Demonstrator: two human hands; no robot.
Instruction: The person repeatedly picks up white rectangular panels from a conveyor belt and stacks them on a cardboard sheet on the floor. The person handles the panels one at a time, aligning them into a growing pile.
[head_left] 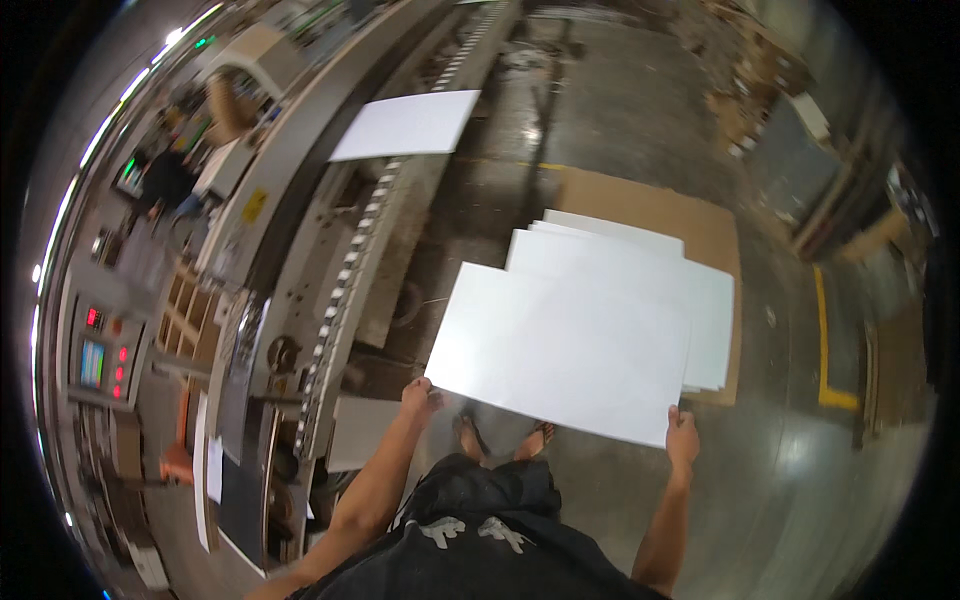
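I hold a large white sheet [560, 350] flat in front of me, above the floor. My left hand [420, 398] grips its near left corner and my right hand [683, 438] grips its near right corner. Just beyond it lies a stack of white sheets [640, 265] on a brown cardboard base [650, 205] on the floor. Another white sheet [408, 125] rests on the conveyor [345, 290] of the long machine to my left. My feet in sandals show under the held sheet.
The long grey machine runs along my left with a control panel [100, 355] of lit buttons and a small screen. A person [170, 175] stands at the far left. Yellow floor marking [828, 340] and cardboard scraps [745, 110] lie to the right.
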